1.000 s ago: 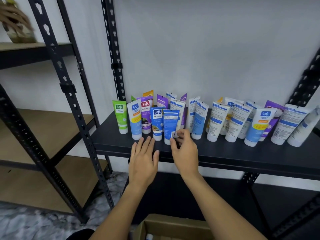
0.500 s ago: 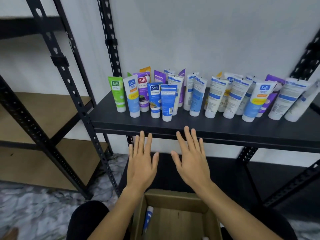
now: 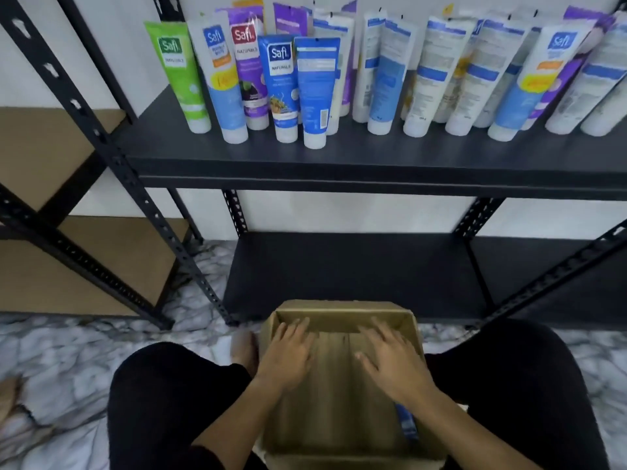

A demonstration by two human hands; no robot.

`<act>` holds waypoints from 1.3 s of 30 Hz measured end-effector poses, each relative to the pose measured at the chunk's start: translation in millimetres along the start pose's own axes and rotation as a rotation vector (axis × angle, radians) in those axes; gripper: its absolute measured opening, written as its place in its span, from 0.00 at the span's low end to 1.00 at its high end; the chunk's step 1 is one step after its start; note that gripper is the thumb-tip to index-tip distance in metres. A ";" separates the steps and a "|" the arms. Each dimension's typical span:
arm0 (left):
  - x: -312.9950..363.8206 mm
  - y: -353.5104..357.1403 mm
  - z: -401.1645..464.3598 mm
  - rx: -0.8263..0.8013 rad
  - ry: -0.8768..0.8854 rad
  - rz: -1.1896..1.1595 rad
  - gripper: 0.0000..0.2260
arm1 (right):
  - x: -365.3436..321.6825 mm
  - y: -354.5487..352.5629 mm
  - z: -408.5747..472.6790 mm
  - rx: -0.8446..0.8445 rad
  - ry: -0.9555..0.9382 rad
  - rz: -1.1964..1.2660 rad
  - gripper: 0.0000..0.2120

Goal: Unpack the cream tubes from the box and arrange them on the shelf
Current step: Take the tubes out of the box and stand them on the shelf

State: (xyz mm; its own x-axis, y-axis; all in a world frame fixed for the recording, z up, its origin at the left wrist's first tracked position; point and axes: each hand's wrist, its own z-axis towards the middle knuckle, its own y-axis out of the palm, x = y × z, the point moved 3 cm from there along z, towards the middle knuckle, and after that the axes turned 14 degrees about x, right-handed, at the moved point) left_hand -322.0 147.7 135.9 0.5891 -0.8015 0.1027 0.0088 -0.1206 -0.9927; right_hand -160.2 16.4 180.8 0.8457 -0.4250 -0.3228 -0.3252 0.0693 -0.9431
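Most cream tubes (image 3: 315, 93) already upright on shelf (image 3: 339, 164) at 12 o'clock. Your left hand (image 3: 288, 354) and right hand (image 3: 390, 361), fingers spread, gripping nothing, inside box (image 3: 339, 310) at 6 o'clock. One blue tube (image 3: 407, 424) remains (others possibly hidden).

White wall (image 3: 339, 212) behind black metal racking (image 3: 101, 137); grey-veined marble floor (image 3: 61, 368).

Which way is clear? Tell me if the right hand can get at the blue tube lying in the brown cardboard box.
Probably yes. The right hand is already inside the brown cardboard box, fingers spread, and the blue tube lies just under its wrist by the right wall, with nothing covering it.
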 end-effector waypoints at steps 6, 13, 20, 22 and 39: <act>-11.3 69.2 -1.4 -0.149 0.146 0.047 0.32 | 13.6 46.9 -18.7 -0.170 0.123 0.037 0.28; -22.7 117.8 20.8 -0.433 0.297 0.418 0.19 | 29.9 74.5 -21.2 -0.244 0.161 0.048 0.26; -30.8 148.0 32.3 -0.471 0.264 0.581 0.21 | 45.5 87.5 -16.4 -0.280 0.221 0.107 0.27; -29.8 151.5 33.6 -0.475 0.251 0.565 0.20 | 48.5 89.0 -14.4 -0.279 0.240 0.134 0.28; -18.9 145.8 26.5 -0.160 -0.058 -0.143 0.22 | 58.7 98.1 -5.4 -0.312 0.335 0.251 0.28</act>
State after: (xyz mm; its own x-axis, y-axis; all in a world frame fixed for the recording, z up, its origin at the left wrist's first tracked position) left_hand -310.4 160.8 -12.5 0.6367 -0.7350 0.2331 -0.0303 -0.3259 -0.9449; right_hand -144.8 -6.7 69.8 0.5600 -0.6991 -0.4446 -0.6545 -0.0443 -0.7548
